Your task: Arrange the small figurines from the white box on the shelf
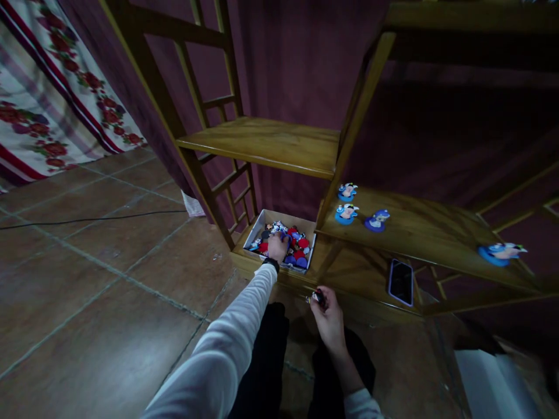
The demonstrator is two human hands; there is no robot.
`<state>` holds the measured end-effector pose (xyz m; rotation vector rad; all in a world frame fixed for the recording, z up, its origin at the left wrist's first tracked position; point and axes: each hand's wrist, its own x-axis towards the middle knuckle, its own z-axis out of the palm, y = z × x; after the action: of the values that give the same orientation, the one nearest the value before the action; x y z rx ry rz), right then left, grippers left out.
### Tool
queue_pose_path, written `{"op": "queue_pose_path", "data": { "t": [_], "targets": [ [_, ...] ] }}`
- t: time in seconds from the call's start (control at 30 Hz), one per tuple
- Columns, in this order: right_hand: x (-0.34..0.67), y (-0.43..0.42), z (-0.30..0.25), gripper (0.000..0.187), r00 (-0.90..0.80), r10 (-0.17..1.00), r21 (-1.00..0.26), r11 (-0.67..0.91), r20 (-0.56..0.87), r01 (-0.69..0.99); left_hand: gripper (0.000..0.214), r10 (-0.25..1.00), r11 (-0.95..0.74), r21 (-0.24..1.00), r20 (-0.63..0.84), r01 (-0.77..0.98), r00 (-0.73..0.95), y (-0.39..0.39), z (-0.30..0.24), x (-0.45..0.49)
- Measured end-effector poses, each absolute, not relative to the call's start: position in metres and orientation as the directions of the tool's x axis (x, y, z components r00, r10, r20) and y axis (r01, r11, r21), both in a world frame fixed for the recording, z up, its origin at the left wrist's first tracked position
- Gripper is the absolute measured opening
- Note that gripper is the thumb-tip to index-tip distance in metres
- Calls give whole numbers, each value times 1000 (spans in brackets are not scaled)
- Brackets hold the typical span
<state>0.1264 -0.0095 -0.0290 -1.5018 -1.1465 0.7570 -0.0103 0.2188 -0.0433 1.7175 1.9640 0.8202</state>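
Observation:
My left hand [278,245] reaches into a white box [257,228] full of small red, blue and dark toy figures on the lowest wooden shelf; its fingers curl among the figures and what they grip is hidden. My right hand [328,314] is held nearer to me, fingers pinched on a small dark figure [317,297]. On the middle shelf [419,233] stand three blue-based figures: one [347,191], another [345,213] and a third [377,220]. A further figure [501,252] lies at the shelf's right end.
A phone [400,281] in a purple case lies on the low shelf right of the box. A bare upper shelf [271,142] sits above the box. A black cable [87,219] runs over the tiled floor. A flowered cloth [48,99] hangs at left.

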Motion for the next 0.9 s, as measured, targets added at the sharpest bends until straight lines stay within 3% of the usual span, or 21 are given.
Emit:
{"op": "queue_pose_path", "data": {
  "t": [0.17, 0.3, 0.37, 0.47, 0.53, 0.6, 0.77, 0.9],
  "targets": [
    [127, -5, -36, 33, 355, 932, -979, -1, 72, 204, 34, 989, 41, 527, 97, 849, -108, 220, -49, -3],
    [125, 0, -36, 33, 370, 928, -984, -21, 47, 178, 20, 974, 63, 633, 129, 772, -185, 216, -41, 1],
    [124, 2, -34, 33, 407, 913, -986, -30, 41, 166, 12, 957, 78, 779, 117, 622, -267, 208, -33, 4],
    [124, 5, -33, 34, 466, 884, -991, -39, 25, 128, 14, 921, 91, 982, -19, 167, -390, 180, -20, 9],
    [125, 4, -34, 36, 494, 869, -994, -34, 23, 108, 22, 895, 62, 977, -145, -205, -422, 146, -12, 10],
    [127, 1, -35, 38, 522, 852, -995, -16, 37, 98, 30, 904, 53, 894, -233, -444, -360, 101, -7, 10],
    [124, -22, -19, 39, 545, 835, -996, 40, 75, 76, 34, 913, 103, 850, -286, -517, -289, -9, 8, 6],
    [111, -59, 18, 39, 520, 839, -987, 127, 159, 97, 28, 932, 148, 862, -286, -485, -225, -55, 29, 9]
  ]
}}
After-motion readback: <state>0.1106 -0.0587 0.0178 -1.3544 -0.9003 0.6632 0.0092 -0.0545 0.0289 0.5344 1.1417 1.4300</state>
